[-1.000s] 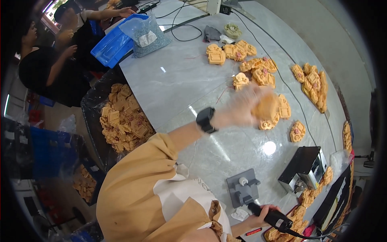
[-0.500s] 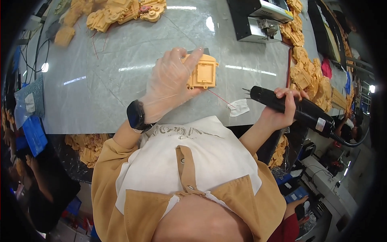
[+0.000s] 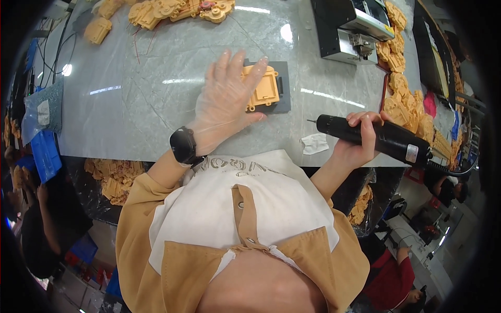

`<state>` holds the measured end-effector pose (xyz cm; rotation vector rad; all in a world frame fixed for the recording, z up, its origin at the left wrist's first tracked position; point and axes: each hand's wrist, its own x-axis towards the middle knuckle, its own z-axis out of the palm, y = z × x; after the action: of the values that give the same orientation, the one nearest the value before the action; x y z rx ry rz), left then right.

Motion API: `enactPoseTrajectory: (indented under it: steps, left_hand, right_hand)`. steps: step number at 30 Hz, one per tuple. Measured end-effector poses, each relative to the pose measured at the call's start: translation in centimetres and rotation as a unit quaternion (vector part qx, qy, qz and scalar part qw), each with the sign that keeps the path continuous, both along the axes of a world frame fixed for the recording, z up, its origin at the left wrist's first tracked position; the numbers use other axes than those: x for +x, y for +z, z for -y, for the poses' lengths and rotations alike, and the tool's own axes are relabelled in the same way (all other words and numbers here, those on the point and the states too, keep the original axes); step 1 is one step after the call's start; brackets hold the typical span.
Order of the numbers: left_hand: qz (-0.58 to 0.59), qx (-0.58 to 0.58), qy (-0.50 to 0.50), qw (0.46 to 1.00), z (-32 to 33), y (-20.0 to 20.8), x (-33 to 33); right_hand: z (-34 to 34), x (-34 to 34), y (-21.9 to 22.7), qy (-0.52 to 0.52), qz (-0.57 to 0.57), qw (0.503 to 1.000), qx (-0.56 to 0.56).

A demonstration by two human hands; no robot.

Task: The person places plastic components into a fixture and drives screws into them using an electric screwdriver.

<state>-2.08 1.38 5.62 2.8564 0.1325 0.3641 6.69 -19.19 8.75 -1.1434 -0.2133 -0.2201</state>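
My left hand (image 3: pixel 222 96), in a clear glove, has its index finger and thumb around a yellow-orange plastic housing (image 3: pixel 265 87); its other fingers are stretched out beyond it. A flat dark grey fixture (image 3: pixel 283 99) lies beneath the housing and shows along its right side. The housing's shallow rectangular recess faces up. Bare fingers of my right hand (image 3: pixel 360 140) wrap around a black corded electric screwdriver (image 3: pixel 389 141). Its thin bit points left, over the table and apart from the housing. Below the bit lies a small white cloth or paper piece (image 3: pixel 314 144).
Yellow parts with red wires (image 3: pixel 180 11) lie along the far side of the grey table (image 3: pixel 156 115). A black and silver machine (image 3: pixel 352 34) stands far right, beside a long heap of yellow parts (image 3: pixel 404 101). More parts fill a dark bin (image 3: pixel 116 180) below the table edge.
The housing has come to lie on the dark fixture, now more exposed, and my left fingers have spread. My right hand and the screwdriver have shifted slightly left, the bit levelling out.
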Motion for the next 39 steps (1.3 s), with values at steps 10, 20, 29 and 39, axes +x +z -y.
enactPoseTrajectory:
  steps: [10, 20, 29, 39]
  left_hand:
    - [0.135, -0.085, -0.101, 0.982, 1.8, -2.5, 0.4]
    - [0.049, -0.062, -0.185, 0.979, -1.0, -0.9, 2.0]
    - [0.083, -0.142, -0.135, 0.977, -0.7, -1.9, 3.9]
    - [-0.037, -0.076, -0.136, 0.987, -0.6, 0.4, 3.2]
  right_hand:
    - [0.5, -0.7, -0.3, -0.076, -0.026, 0.992, -0.1]
    - [-3.9, -0.4, 1.7, -0.032, -0.055, 0.997, 0.032]
    - [-4.3, -0.8, 1.7, 0.011, -0.084, 0.996, 0.004]
    - [-1.6, -0.7, 0.8, -0.032, -0.093, 0.994, -0.043]
